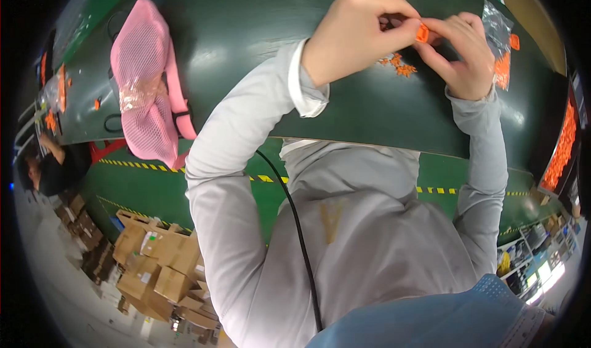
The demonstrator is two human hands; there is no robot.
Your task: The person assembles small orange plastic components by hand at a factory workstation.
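Note:
A small orange plastic piece [422,33] with a rounded frame shape is pinched between my two hands above the dark green table [246,16]. My left hand [366,31] is closed, thumb and forefinger on the piece's left side. From the right, my right hand [458,52] grips the same piece with thumb and forefinger. Several small orange star-shaped parts [405,70] lie on the table just below my hands. Beside my right hand is a clear plastic bag [497,25] next to more orange pieces [503,71]. The left hand's other fingers are partly hidden.
A pink mesh bag [144,59] with a strap lies on the table's left side. At far right sits a dark bin of orange parts [559,145]. Cardboard boxes [163,262] are stacked on the floor, lower left. Another person [55,163] is at the far left.

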